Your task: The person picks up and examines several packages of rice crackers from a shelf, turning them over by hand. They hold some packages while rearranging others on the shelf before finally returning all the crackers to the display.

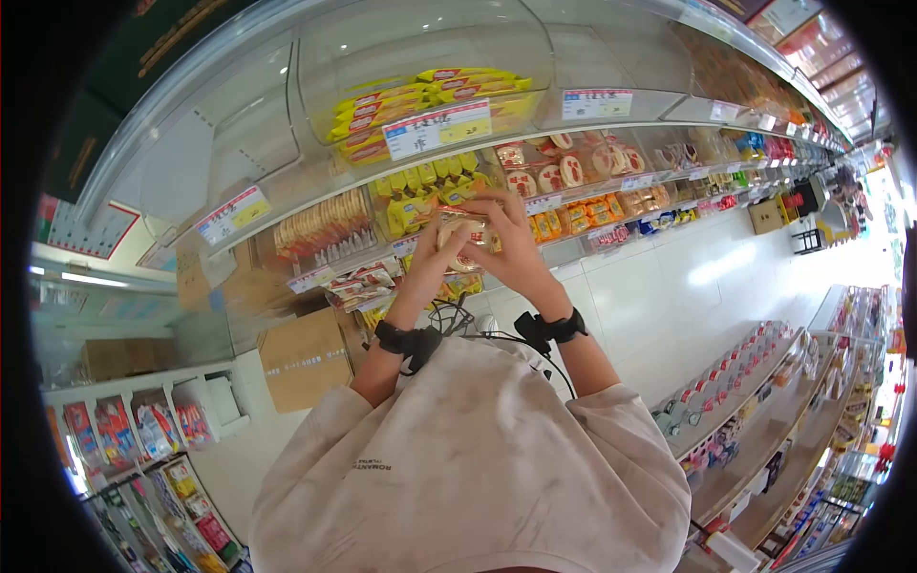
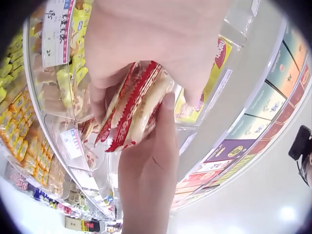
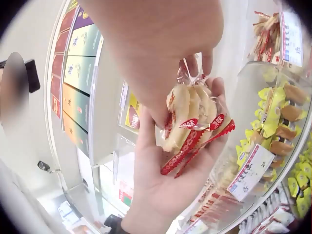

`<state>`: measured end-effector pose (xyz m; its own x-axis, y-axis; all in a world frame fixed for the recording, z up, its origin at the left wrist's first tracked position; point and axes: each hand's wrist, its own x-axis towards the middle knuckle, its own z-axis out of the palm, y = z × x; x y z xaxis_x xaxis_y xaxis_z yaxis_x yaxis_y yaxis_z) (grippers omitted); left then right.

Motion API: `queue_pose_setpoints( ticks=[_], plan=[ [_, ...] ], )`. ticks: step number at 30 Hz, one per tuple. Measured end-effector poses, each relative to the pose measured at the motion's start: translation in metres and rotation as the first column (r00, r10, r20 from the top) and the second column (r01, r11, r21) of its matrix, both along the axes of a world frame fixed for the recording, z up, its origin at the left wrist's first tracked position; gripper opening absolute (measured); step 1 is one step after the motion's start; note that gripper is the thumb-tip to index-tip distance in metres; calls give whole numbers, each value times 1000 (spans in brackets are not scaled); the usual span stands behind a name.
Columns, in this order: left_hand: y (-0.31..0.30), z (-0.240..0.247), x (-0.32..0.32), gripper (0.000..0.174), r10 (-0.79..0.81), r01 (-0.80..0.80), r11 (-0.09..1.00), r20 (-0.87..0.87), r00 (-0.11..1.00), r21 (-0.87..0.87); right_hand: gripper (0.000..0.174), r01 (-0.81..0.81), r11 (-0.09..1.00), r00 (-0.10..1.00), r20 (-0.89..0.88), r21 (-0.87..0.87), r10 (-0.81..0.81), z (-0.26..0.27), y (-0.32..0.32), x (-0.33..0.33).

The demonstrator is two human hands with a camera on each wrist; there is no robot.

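Centre frame, both hands clutched the clear snack packet before the shelf: left hand cupped it, right hand pinched its top. The slick wrap could have slipped and dropped.

clear plastic snack packet with red serrated edges: glossy, crinkled film | curved transparent plastic bin fronts, far: smooth, shiny | white-and-yellow price labels: matt paper | brown cardboard boxes, left: matt | beige cloth sweatshirt, near: matt | white floor tiles, right: glossy
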<state>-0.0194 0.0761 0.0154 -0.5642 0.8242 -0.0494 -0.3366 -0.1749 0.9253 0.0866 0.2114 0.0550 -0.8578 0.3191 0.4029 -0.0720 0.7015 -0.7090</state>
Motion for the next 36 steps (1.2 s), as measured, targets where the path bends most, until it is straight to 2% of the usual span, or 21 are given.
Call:
queue_pose_setpoints(
  ticks=[2, 4, 5, 6, 8, 11, 14, 17, 20, 21, 22, 24, 27, 29, 31, 33, 34, 36],
  plan=[
    [3, -6, 0, 46, -14, 14, 1000, -25, 1000, 13, 50, 55, 990, 997, -63, 130, -47, 4, -3, 3],
    [3, -5, -2, 46, -42, 42, 999, -29, 999, 1, 46, -89, 985, 993, -94, -147, 75, -7, 1, 7],
    [2, -8, -3, 47, -62, 62, 998, -17, 998, -15, 44, -164, 946, 983, -121, -280, 134, -11, 3, 10],
    [2, -8, -3, 47, -81, 81, 996, -5, 997, -31, 42, -120, 881, 990, -122, -457, 71, -9, 3, 14],
    [2, -5, -2, 46, -86, 84, 994, -38, 996, -64, 38, -40, 654, 994, -94, -756, -49, -2, 1, 23],
    [-1, -6, -2, 44, -128, 113, 986, -115, 985, -125, 33, 63, 710, 983, 167, -701, 78, -18, 22, 32],
    [0, -4, 0, 43, -162, 143, 980, -137, 977, -141, 28, 13, 683, 998, 46, -731, 31, -30, 24, 34],
    [-4, 2, 5, 44, -160, 138, 974, -115, 980, -178, 19, 49, 715, 998, 1, -698, -67, -31, 16, 30],
    [-9, 0, 2, 46, -183, 164, 970, -91, 979, -181, 14, 82, 858, 995, -13, -508, -103, -27, 12, 25],
    [-13, -3, -2, 46, -194, 177, 968, -82, 978, -175, 13, 68, 871, 996, -21, -487, -90, -24, 10, 23],
    [-16, -6, -5, 48, -202, 204, 968, 28, 979, -149, 13, 53, 883, 997, -30, -467, -75, -20, 8, 22],
    [-18, -7, -3, 50, -185, 188, 975, 38, 982, -121, 15, 8, 924, 997, -65, -382, -36, -22, 18, 18],
    [-20, -14, -1, 52, -86, 90, 994, 57, 995, -65, 15, 257, 877, 932, -136, -407, -337, -48, 69, 1],
    [-22, -17, -1, 50, 14, -12, 1000, 81, 997, -25, 18, 494, 838, 855, -43, -230, -516, -42, 117, -8],
    [-25, -10, 0, 50, 95, -100, 994, 116, 989, 40, 18, 597, 789, 789, 76, 144, -610, -72, 171, -21],
    [-28, -8, -4, 52, 133, -144, 987, 150, 980, 64, 18, 573, 748, 698, 280, 334, -659, -92, 193, -25],
    [-30, -11, -8, 54, 175, -178, 984, 89, 980, 25, 18, 545, 724, 628, 366, 423, -687, -99, 200, -29],
    [-34, -9, -9, 54, 232, -233, 973, 85, 969, -1, 17, 499, 724, 604, 407, 477, -685, -114, 208, -34]
  ],
)
